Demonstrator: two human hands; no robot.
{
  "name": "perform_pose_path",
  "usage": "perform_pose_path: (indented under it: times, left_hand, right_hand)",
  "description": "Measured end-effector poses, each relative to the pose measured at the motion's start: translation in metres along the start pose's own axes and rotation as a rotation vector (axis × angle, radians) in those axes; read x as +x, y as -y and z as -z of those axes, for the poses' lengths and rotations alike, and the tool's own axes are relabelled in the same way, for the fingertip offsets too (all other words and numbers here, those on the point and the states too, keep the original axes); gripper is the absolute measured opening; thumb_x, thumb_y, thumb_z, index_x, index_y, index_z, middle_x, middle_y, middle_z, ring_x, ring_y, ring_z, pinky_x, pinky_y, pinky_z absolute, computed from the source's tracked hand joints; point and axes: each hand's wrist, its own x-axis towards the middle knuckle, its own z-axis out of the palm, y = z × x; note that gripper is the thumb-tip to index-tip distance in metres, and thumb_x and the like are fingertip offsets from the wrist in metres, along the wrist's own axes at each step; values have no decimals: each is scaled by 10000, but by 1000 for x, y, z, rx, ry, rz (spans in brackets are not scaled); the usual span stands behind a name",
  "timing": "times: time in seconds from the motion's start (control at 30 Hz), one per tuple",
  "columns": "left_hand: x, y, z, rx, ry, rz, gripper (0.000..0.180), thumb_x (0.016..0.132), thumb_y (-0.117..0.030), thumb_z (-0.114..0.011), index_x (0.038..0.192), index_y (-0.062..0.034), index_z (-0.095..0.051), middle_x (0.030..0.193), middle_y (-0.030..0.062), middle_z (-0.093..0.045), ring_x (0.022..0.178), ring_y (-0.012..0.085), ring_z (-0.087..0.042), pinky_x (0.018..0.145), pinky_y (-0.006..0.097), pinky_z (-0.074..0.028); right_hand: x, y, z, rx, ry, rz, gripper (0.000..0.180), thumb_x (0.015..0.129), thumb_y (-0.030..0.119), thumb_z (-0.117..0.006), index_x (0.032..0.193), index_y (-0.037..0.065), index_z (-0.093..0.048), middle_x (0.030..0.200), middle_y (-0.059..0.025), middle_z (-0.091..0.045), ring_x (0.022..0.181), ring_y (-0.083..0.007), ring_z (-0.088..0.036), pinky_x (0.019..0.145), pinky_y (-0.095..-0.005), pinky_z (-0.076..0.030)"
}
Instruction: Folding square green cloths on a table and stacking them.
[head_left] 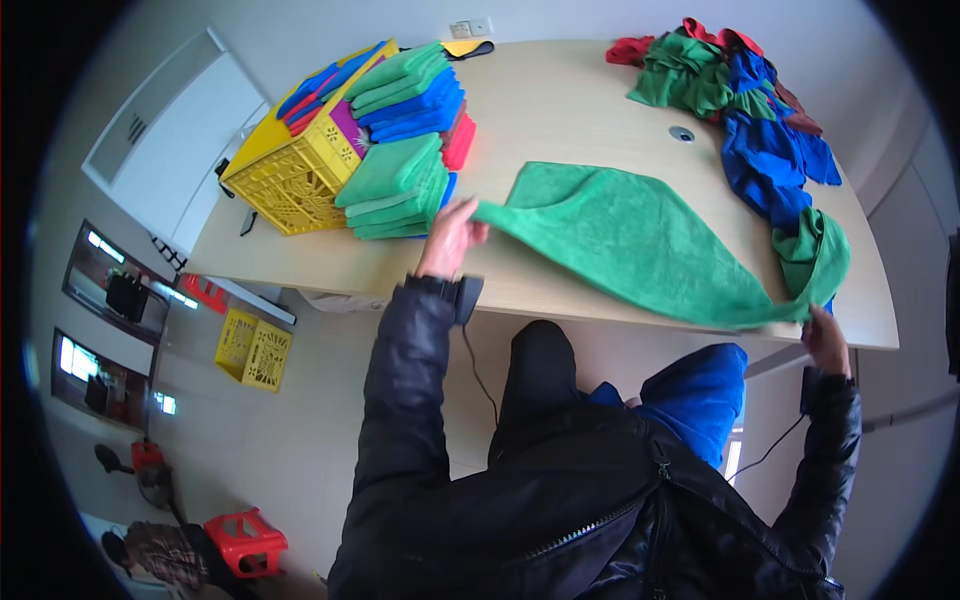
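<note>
My left hand point(452, 240) and right hand point(826, 343) each pinch an end of the soft green cloth point(630, 240), so it's pulled wide. Its far part rests on the pale wooden counter point(560, 110); folded green cloths point(388, 170) sit left, out of its way.

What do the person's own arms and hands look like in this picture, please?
The left sleeve and right sleeve are black and shiny. The left hand and right hand wear no gloves. A dark boxy device sits at the left wrist, with a thin dark cable; a similar device and cable show at the right.
</note>
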Motion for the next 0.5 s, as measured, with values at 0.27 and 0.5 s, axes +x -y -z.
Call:
perform_pose_path:
  times: [0.27, 0.5]
  left_hand:
    - [142, -100, -45, -71, 192, -336, 175, 990, -222, -592, 997, -50, -619, 909, 83, -653, 855, 216, -671, 758, 362, -572]
    - [103, -150, -26, -55, 129, -367, 238, 1025, -225, -572, 1129, -12, -590, 1145, 149, -655, 1059, 261, -655, 987, 416, -516]
  right_hand:
    - [130, 166, -79, 2, 228, 340, 120, 991, 194, -618, 980, 82, -657, 813, -23, -656, 701, -127, -628, 656, -251, -538]
    - [53, 214, -113, 59, 146, 497, 132, 1004, 177, -593, 999, 52, -637, 882, -35, -662, 745, -141, -642, 718, -278, -563]
